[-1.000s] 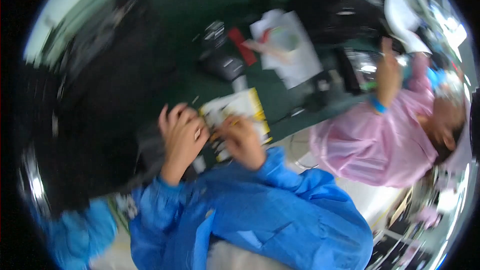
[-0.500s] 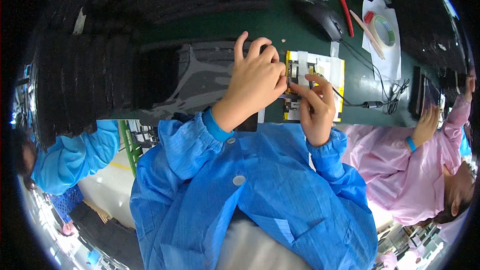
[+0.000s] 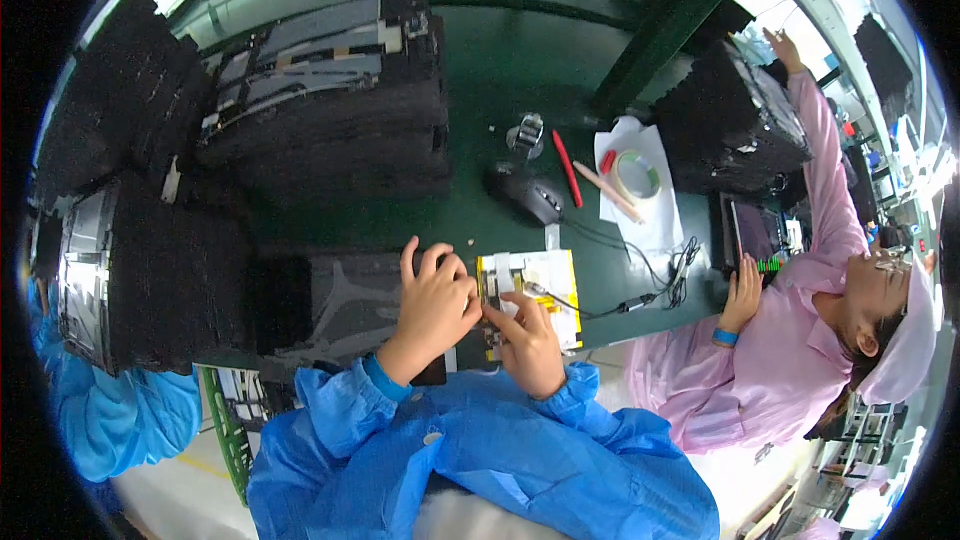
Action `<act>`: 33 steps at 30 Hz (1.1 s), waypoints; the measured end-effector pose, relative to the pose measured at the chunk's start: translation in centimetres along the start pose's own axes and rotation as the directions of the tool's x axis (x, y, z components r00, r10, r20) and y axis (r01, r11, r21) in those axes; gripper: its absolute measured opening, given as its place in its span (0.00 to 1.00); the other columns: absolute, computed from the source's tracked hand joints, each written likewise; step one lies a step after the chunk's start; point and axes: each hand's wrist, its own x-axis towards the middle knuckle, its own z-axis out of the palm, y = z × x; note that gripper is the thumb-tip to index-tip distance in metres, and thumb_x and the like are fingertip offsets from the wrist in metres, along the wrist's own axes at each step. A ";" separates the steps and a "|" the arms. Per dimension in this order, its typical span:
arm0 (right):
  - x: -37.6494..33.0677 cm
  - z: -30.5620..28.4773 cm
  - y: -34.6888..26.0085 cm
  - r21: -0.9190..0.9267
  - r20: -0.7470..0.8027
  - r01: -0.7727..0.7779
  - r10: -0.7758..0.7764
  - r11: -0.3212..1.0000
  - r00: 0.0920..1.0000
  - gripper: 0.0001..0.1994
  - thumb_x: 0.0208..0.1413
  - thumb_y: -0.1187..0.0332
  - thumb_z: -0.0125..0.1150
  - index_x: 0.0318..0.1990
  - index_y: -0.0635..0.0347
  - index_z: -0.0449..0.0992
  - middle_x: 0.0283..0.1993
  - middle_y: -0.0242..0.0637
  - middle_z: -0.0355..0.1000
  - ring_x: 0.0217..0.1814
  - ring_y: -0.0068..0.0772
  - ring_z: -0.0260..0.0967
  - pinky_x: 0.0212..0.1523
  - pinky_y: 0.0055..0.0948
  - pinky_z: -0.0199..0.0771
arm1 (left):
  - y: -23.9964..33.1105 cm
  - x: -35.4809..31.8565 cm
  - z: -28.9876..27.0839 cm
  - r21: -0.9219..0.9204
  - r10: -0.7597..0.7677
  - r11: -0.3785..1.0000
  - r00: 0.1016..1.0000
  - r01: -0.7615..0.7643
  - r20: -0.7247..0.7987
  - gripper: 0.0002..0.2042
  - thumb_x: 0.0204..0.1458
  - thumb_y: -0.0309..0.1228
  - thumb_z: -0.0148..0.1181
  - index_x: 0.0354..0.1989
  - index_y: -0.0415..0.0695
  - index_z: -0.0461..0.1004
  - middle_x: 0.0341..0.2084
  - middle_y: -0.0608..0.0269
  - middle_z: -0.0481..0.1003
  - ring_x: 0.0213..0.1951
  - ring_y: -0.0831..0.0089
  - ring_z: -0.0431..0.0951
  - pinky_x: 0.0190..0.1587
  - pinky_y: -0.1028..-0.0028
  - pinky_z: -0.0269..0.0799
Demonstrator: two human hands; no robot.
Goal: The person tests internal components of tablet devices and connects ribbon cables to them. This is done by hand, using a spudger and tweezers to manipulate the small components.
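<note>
A flat white piece with yellow edges (image 3: 560,270) lies on the dark green table, small dark electronic parts and a pale strip along its left side. At its left edge is my left hand (image 3: 432,312), thumb and index finger closed together, the other fingers raised and bent. My right hand (image 3: 532,348) is over its lower left part, thumb and index finger bent close together at the small parts. Whatever the fingertips pinch is hidden or too small to name. A thin black cable (image 3: 600,313) runs from the piece to the right. Beside my left hand lies a dark film-covered panel (image 3: 345,290).
Beyond the piece are a black mouse (image 3: 525,195), a red pen (image 3: 567,170), a pale pen (image 3: 608,192) and a tape roll (image 3: 636,175) on white paper (image 3: 650,230). Tall dark stacks (image 3: 330,130) stand at left. A person in pink (image 3: 740,390) works at right.
My view has tilted up, so more of the table and the stacks show. Both hands stay at the white piece, little changed. The person at right now reaches an arm far forward.
</note>
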 end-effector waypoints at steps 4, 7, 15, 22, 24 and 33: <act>0.6 -0.2 -0.2 0.022 -0.020 0.008 -0.007 1.000 1.000 0.22 0.34 0.84 0.55 0.43 0.60 0.77 0.50 0.44 0.65 0.34 0.38 0.63 0.39 0.35 0.68 | -0.1 -0.1 0.1 -0.016 0.014 1.000 1.000 -0.014 -0.018 0.05 0.39 0.33 0.61 0.18 0.47 0.76 0.31 0.67 0.71 0.52 0.63 0.64 0.63 0.47 0.40; 0.6 -0.6 -0.2 -0.049 0.068 0.021 -0.017 0.999 0.998 0.24 0.35 0.82 0.56 0.47 0.61 0.74 0.52 0.44 0.63 0.44 0.44 0.64 0.45 0.37 0.69 | 0.0 -0.1 0.1 -0.001 -0.001 1.000 1.000 0.001 0.004 0.05 0.37 0.33 0.62 0.19 0.48 0.76 0.31 0.66 0.71 0.52 0.62 0.64 0.63 0.46 0.41; 0.3 0.0 0.5 -0.153 0.027 0.103 -0.100 0.983 0.995 0.20 0.37 0.83 0.53 0.43 0.65 0.75 0.52 0.52 0.63 0.46 0.50 0.65 0.45 0.38 0.67 | -0.3 -0.1 1.8 0.077 0.025 0.997 0.988 -0.014 -0.151 0.11 0.29 0.43 0.62 0.15 0.49 0.77 0.23 0.64 0.72 0.44 0.62 0.67 0.59 0.47 0.48; 1.1 -1.7 -0.2 -0.164 0.014 0.113 -0.112 0.980 0.994 0.13 0.58 0.65 0.55 0.49 0.58 0.75 0.41 0.50 0.68 0.42 0.51 0.68 0.40 0.41 0.69 | -0.5 -0.1 3.9 -0.003 0.002 1.000 0.986 -0.003 -0.169 0.14 0.30 0.41 0.61 0.20 0.42 0.78 0.30 0.56 0.71 0.50 0.58 0.64 0.64 0.43 0.40; 1.4 -2.4 -0.7 -0.156 0.102 -0.064 0.081 0.986 0.992 0.14 0.60 0.63 0.50 0.47 0.58 0.75 0.40 0.51 0.68 0.40 0.53 0.68 0.39 0.39 0.70 | -0.5 -0.2 3.7 0.002 -0.001 1.000 0.989 0.002 -0.147 0.16 0.33 0.43 0.62 0.23 0.42 0.77 0.32 0.57 0.72 0.52 0.59 0.63 0.64 0.43 0.39; 0.2 -1.6 1.3 0.553 0.005 -0.370 0.440 0.747 0.898 0.11 0.64 0.68 0.41 0.45 0.68 0.65 0.42 0.36 0.61 0.40 0.26 0.59 0.41 0.27 0.63 | 1.4 -0.1 0.8 -0.395 0.011 0.912 0.967 -0.114 -0.253 0.10 0.56 0.37 0.50 0.37 0.44 0.72 0.37 0.65 0.72 0.55 0.65 0.64 0.65 0.46 0.35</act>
